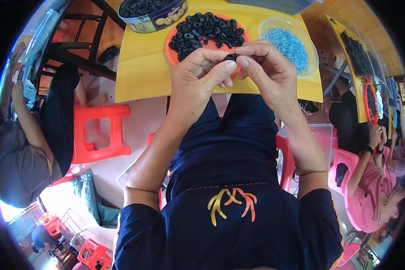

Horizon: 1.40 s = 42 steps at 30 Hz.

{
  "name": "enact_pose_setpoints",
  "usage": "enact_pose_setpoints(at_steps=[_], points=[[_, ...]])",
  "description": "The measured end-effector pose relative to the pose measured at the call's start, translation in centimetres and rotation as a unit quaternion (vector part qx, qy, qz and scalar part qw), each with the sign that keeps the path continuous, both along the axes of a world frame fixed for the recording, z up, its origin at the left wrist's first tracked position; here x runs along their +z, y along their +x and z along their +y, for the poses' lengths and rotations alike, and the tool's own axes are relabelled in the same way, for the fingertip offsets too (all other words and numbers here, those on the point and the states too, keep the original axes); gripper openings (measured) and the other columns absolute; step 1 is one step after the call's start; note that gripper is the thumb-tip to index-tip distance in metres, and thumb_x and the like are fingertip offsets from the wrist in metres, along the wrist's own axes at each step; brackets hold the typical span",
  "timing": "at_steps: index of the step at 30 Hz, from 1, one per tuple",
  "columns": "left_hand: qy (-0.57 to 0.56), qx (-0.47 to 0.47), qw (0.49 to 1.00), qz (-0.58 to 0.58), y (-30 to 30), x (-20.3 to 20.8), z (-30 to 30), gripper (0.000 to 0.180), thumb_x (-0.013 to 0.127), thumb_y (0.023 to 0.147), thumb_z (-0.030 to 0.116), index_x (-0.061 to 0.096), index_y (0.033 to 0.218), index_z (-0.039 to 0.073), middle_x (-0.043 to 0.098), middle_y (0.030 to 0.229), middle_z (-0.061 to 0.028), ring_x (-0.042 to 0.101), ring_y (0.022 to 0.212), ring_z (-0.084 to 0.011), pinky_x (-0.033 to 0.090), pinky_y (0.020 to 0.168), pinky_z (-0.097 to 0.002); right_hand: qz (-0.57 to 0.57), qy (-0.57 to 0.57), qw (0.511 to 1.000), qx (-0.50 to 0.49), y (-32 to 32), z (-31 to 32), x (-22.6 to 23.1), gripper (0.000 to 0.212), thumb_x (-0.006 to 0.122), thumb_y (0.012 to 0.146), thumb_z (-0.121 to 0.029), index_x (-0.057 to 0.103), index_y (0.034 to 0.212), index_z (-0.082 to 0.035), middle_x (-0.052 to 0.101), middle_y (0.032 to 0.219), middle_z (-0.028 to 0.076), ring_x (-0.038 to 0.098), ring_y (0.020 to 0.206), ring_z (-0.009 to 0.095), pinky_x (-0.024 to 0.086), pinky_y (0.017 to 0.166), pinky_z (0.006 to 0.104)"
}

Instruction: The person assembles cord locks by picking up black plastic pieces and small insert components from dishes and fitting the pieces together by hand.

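Note:
Above the near edge of the yellow table, my left hand (195, 78) and my right hand (271, 69) meet fingertip to fingertip. Pinched between them is a small black plastic part (231, 57), mostly covered by the thumbs and forefingers. Just beyond my hands lies an orange-red plate (209, 45), heaped with black plastic parts (202, 29), some of them ring-shaped. To the right of it, a clear round tray (316, 63) holds a spread of tiny shiny blue-silver pieces (287, 47); they are too small to name.
An oval tin (144, 26) full of black parts stands at the table's (139, 67) far left. A red stool (103, 153) is on the left. People sit on both sides, a person in pink (369, 193) at right beside another yellow table (353, 85) with black parts.

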<state>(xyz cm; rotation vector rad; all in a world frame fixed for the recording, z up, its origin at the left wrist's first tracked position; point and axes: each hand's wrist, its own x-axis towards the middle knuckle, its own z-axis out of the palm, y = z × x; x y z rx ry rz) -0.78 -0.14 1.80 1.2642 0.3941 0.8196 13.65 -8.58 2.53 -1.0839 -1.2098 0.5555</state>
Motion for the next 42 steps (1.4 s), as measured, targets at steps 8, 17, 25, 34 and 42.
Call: enact_pose_setpoints(at_steps=[8,17,25,34,42], points=[[-0.036,0.014,0.999,-0.018,0.4,-0.6,-0.4,0.012,0.067,0.087,0.003,0.06,0.097,0.0,0.065,0.079,-0.0068,0.062,0.069,-0.0116,0.049,0.061,-0.0234,-0.062,0.013,0.997,-0.051,-0.1,0.0,-0.9,0.014,0.061,0.089,-0.002,0.064,0.101,0.003,0.061,0.095,0.008,0.063,0.085,0.013,0.051,0.071,0.0231],[-0.072,-0.004,0.997,-0.039,-0.6,-0.7,-1.4,0.012,0.063,0.089,0.002,0.06,0.101,-0.002,0.066,0.084,-0.0088,0.064,0.072,-0.0133,0.051,0.064,-0.0245,-0.126,0.035,0.987,-0.095,-0.8,-0.5,-0.6,0.012,0.063,0.084,0.001,0.066,0.095,0.002,0.063,0.088,0.011,0.064,0.079,0.02,0.052,0.068,0.0286],[-0.034,-0.008,0.999,0.002,-1.4,-1.4,-1.4,0.012,0.063,0.09,0.003,0.06,0.101,-0.001,0.066,0.081,-0.0072,0.063,0.068,-0.0116,0.049,0.062,-0.0228,-0.259,-0.001,0.966,-0.026,0.1,-0.8,1.3,0.009,0.065,0.078,0.004,0.063,0.086,0.0,0.061,0.079,0.011,0.061,0.072,0.027,0.048,0.063,0.0318],[0.06,-0.071,0.994,0.054,-2.4,0.4,-1.1,0.006,0.062,0.088,-0.001,0.061,0.094,-0.002,0.062,0.075,-0.0047,0.059,0.062,-0.0079,0.048,0.053,-0.0224,-0.029,-0.257,0.955,0.142,1.2,-1.8,4.3,0.01,0.069,0.082,-0.003,0.059,0.081,0.0,0.06,0.072,0.007,0.057,0.066,0.013,0.043,0.06,0.0267],[0.12,-0.163,0.972,0.119,-2.6,0.7,0.3,0.006,0.062,0.085,-0.004,0.06,0.091,-0.004,0.062,0.071,-0.0054,0.059,0.062,-0.0085,0.047,0.054,-0.0231,-0.161,-0.263,0.939,0.152,1.2,-1.4,4.7,0.011,0.069,0.08,-0.002,0.059,0.079,0.0,0.06,0.066,0.007,0.057,0.065,0.014,0.044,0.062,0.0277]])
